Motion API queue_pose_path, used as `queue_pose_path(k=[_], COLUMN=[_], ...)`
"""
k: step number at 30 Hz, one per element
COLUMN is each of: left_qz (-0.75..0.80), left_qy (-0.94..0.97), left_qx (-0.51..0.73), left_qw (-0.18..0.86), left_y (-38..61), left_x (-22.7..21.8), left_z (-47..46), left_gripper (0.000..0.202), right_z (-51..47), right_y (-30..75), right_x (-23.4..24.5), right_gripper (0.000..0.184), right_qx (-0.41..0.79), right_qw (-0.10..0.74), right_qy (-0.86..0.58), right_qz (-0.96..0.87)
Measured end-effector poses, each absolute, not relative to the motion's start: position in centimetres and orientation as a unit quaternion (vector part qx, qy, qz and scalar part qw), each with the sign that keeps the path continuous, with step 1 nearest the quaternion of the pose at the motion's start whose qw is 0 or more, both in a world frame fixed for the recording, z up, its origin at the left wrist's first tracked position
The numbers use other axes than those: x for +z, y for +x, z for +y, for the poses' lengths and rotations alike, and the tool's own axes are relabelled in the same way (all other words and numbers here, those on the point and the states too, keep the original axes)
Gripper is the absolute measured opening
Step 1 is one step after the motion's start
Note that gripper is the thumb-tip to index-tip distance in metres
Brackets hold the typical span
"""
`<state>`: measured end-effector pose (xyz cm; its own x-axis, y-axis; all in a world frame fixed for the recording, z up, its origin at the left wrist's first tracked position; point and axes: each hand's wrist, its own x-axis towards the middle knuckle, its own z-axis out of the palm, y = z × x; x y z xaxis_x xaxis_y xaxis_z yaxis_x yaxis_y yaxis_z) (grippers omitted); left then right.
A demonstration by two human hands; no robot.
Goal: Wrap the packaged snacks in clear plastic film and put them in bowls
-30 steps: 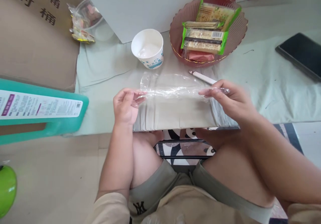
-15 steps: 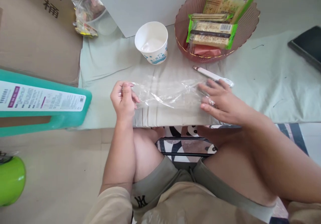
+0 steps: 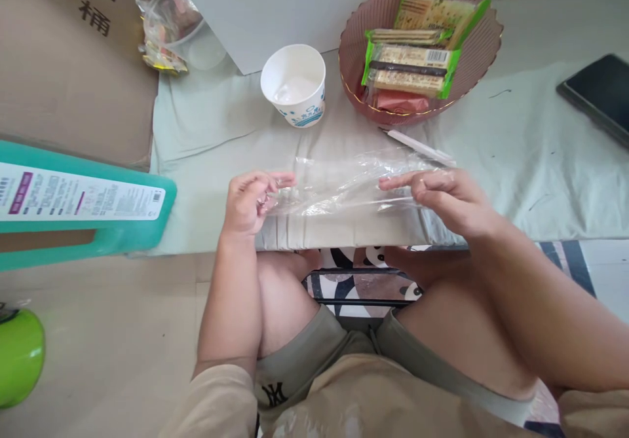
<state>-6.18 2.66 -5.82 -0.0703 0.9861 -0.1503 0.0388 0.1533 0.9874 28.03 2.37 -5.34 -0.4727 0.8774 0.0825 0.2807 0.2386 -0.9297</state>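
A thin, clear plastic bag (image 3: 339,186) stretches between my two hands above the cloth-covered surface. My left hand (image 3: 250,199) pinches its left end, with the forefinger pointing along it. At the other end, my right hand (image 3: 447,196) has its thumb and bent fingers closed on the plastic, one finger stretched out to the left. Just behind the bag lies a slim white-handled tool (image 3: 417,146), partly behind the film. A white paper cup (image 3: 304,107) with blue print stands upright beyond, a little clear material inside it.
A pink ribbed bowl (image 3: 358,78) holds green-edged cracker packs (image 3: 413,68). Right of it lies a black phone (image 3: 599,97). A cardboard box (image 3: 73,78), a teal container (image 3: 162,215) and a clear tub of wrappers (image 3: 179,19) are on the left. A white panel (image 3: 250,12) stands behind the cup.
My right hand has gone from spread fingers to closed on the bag's right end. My left hand has shifted slightly right, its forefinger now extended. The film looks flatter.
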Motion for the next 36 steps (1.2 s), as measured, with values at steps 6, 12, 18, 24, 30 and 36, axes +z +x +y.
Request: queue_pose_path(k=[6, 12, 18, 24, 30, 36], left_qz=[0.510, 0.588, 0.583, 0.593, 0.620, 0.550], left_qy=[0.534, 0.648, 0.695, 0.591, 0.494, 0.423], left_qx=[0.356, 0.370, 0.290, 0.406, 0.517, 0.511], left_qw=[0.573, 0.311, 0.305, 0.367, 0.323, 0.508], left_y=[-7.3, -7.2, -6.3, -5.8, -5.7, -5.8], left_x=[-6.1, -7.7, -7.4, -7.2, -7.5, -6.2], left_z=[2.4, 4.9, 5.5, 5.1, 5.0, 3.4], left_gripper=[0.055, 0.053, 0.021, 0.022, 0.014, 0.028], right_z=[2.6, 2.6, 3.0, 3.0, 2.8, 3.1], right_y=[28.5, 28.8, 28.9, 29.1, 28.7, 28.4], right_x=[-5.2, -5.4, -5.4, -5.6, -5.3, -6.0], right_gripper=[0.034, 0.025, 0.024, 0.026, 0.037, 0.032], right_qx=[0.497, 0.504, 0.500, 0.504, 0.486, 0.478], right_qw=[0.190, 0.102, 0.112, 0.149, 0.250, 0.337], right_qy=[-0.327, -0.302, -0.306, -0.306, -0.391, -0.551], right_qz=[-0.781, -0.802, -0.802, -0.794, -0.741, -0.595])
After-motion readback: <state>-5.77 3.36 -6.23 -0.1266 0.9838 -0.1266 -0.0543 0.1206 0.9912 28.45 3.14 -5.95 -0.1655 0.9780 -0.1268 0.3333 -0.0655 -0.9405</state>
